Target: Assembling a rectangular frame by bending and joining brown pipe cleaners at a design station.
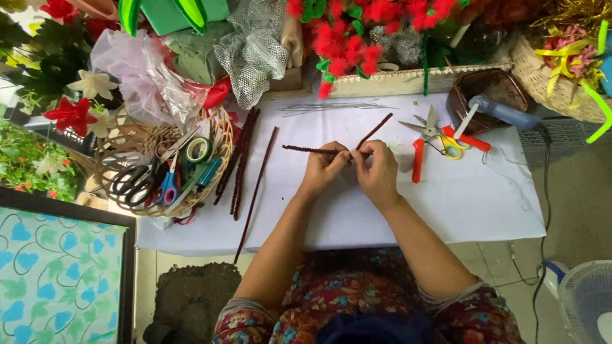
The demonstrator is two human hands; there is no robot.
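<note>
Both forearms reach forward and angle inward, so the hands meet in the middle. The left hand (324,167) and right hand (377,171) sit knuckle to knuckle, fingers curled, thumbs and fingertips pinched together at one shared grip point between them. Wrists are bare and level.

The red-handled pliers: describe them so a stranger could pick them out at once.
Start at the white sheet covering the table, then look right of the two hands. The red-handled pliers lie there, crossed with the yellow-handled scissors. Their long plain red grips, without finger loops, set them apart.
</note>
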